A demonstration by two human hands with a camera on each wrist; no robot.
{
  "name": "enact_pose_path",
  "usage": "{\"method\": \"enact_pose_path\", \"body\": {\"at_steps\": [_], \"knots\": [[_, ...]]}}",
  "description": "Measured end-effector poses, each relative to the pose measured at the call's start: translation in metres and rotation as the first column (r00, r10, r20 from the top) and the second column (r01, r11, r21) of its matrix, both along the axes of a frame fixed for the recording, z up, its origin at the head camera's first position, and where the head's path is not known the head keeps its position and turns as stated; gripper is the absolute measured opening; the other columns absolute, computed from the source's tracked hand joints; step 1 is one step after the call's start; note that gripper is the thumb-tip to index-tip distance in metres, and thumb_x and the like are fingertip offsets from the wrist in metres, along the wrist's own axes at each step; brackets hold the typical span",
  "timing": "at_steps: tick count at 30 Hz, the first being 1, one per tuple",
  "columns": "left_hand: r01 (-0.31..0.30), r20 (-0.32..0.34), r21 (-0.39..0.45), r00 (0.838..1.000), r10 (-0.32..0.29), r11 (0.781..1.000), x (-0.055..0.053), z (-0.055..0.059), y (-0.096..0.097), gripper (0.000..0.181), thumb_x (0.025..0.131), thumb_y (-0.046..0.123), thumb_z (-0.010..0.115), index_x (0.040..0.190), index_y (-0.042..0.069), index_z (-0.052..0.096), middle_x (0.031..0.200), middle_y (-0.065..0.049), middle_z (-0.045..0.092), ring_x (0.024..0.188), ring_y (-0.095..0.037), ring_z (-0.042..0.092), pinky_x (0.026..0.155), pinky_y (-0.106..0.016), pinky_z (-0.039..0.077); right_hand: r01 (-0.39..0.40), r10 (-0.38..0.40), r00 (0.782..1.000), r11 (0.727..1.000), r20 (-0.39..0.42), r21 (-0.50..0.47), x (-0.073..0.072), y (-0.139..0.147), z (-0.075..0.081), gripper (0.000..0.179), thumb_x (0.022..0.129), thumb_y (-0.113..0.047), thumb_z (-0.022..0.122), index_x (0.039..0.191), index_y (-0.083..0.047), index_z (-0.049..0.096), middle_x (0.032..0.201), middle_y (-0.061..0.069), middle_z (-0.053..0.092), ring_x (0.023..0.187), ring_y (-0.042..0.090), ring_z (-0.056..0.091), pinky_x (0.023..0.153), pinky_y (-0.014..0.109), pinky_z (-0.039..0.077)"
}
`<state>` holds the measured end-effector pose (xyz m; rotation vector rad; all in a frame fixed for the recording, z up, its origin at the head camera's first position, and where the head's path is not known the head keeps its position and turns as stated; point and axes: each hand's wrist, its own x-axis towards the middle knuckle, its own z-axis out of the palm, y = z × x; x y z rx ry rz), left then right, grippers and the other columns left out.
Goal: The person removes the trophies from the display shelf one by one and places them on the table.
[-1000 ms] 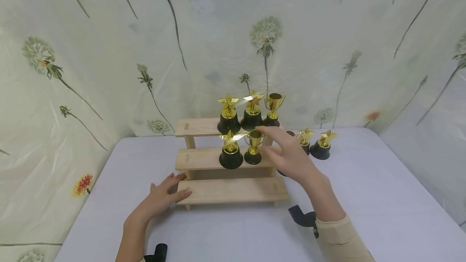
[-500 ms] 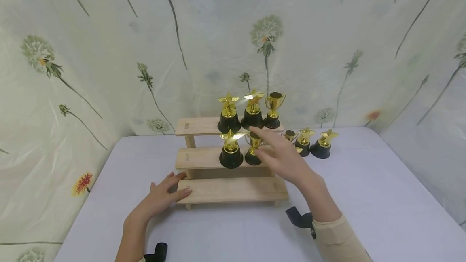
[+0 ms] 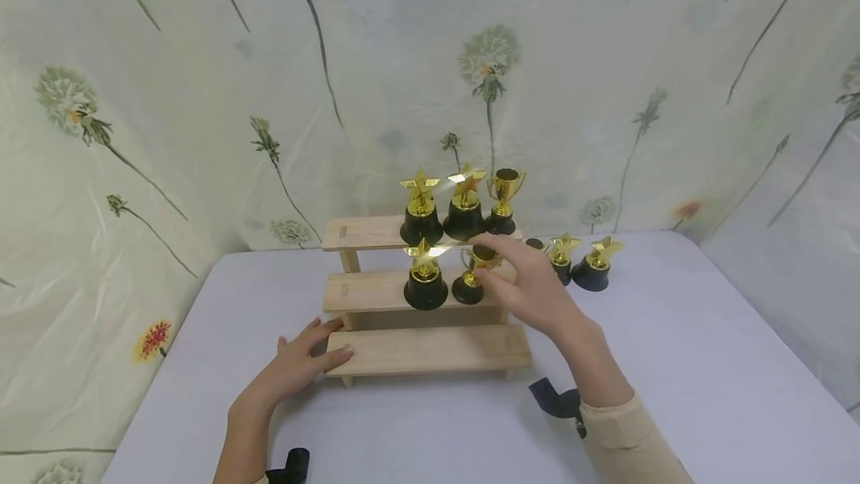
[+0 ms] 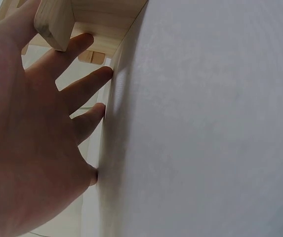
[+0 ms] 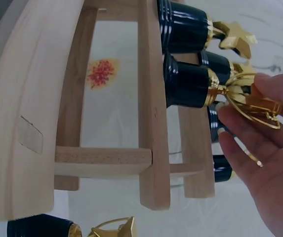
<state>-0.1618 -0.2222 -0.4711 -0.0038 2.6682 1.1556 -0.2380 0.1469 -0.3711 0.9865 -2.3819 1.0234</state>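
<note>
The right grip [image 3: 534,291] clamps a golden cup trophy [image 3: 469,279], near upright on the middle step [image 3: 376,291] of a wooden stand [image 3: 372,233], just to its left and beside a star trophy [image 3: 425,286]. The left grip [image 3: 300,362], fingers spread, touches the lowest step [image 3: 430,349], well apart. I count three stars and two cups on the stand, at least two stars [image 3: 593,272] and one cup [image 3: 535,243] on the desk [image 3: 403,432].

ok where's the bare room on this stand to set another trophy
Lowest shelf: bare right of the left hand. Middle shelf: left of its star trophy. Top shelf: left of its three trophies. Crowded: top shelf's right end, and around the cup trophy in the right hand.
</note>
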Motion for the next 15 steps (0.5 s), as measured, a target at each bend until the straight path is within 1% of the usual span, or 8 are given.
{"method": "enact_pose_path", "body": {"at_steps": [3, 8, 11, 15], "knots": [[0.004, -0.001, 0.000, 1.000, -0.004, 1.000, 0.000, 0.000, 0.000, 0.077, 0.089, 0.062, 0.062, 0.151, 0.021, 0.044, 0.158, -0.012, 0.040, 0.156, -0.033, 0.013, 0.114, -0.072, -0.017, 0.028, -0.028, 0.999, 1.000, -0.017, -0.002, -0.002, 0.006, 0.002, 0.044, 0.087, -0.005, 0.075, 0.129, -0.011, 0.063, 0.127, 0.002, 0.068, 0.119, 0.020, 0.064, 0.098, 0.042, 0.054], [0.018, -0.012, 0.000, 1.000, -0.018, 1.000, 0.000, 0.002, -0.001, 0.076, 0.090, 0.061, 0.061, 0.151, 0.020, 0.044, 0.158, -0.012, 0.040, 0.156, -0.034, 0.012, 0.112, -0.074, -0.018, 0.093, -0.093, 0.996, 0.996, 0.005, -0.009, -0.005, 0.016, 0.004, 0.045, 0.086, -0.004, 0.074, 0.129, -0.014, 0.063, 0.123, 0.002, 0.068, 0.116, 0.020, 0.064, 0.098, 0.043, 0.053], [0.019, -0.014, 0.003, 1.000, -0.019, 1.000, -0.001, 0.002, -0.001, 0.075, 0.090, 0.060, 0.062, 0.151, 0.021, 0.044, 0.158, -0.012, 0.039, 0.156, -0.034, 0.012, 0.112, -0.074, -0.017, 0.107, -0.107, 0.994, 0.994, 0.015, -0.020, -0.006, 0.020, 0.006, 0.045, 0.086, -0.003, 0.074, 0.129, -0.013, 0.063, 0.123, 0.004, 0.068, 0.114, 0.021, 0.064, 0.097, 0.044, 0.053], [0.018, -0.012, 0.012, 1.000, -0.018, 1.000, 0.000, 0.002, -0.001, 0.074, 0.090, 0.060, 0.062, 0.151, 0.020, 0.044, 0.158, -0.012, 0.040, 0.156, -0.035, 0.012, 0.112, -0.074, -0.018, 0.119, -0.119, 0.993, 0.993, 0.000, -0.023, -0.009, 0.026, 0.006, 0.045, 0.086, -0.002, 0.074, 0.129, -0.012, 0.063, 0.125, 0.007, 0.069, 0.116, 0.025, 0.064, 0.098, 0.046, 0.053]]}}
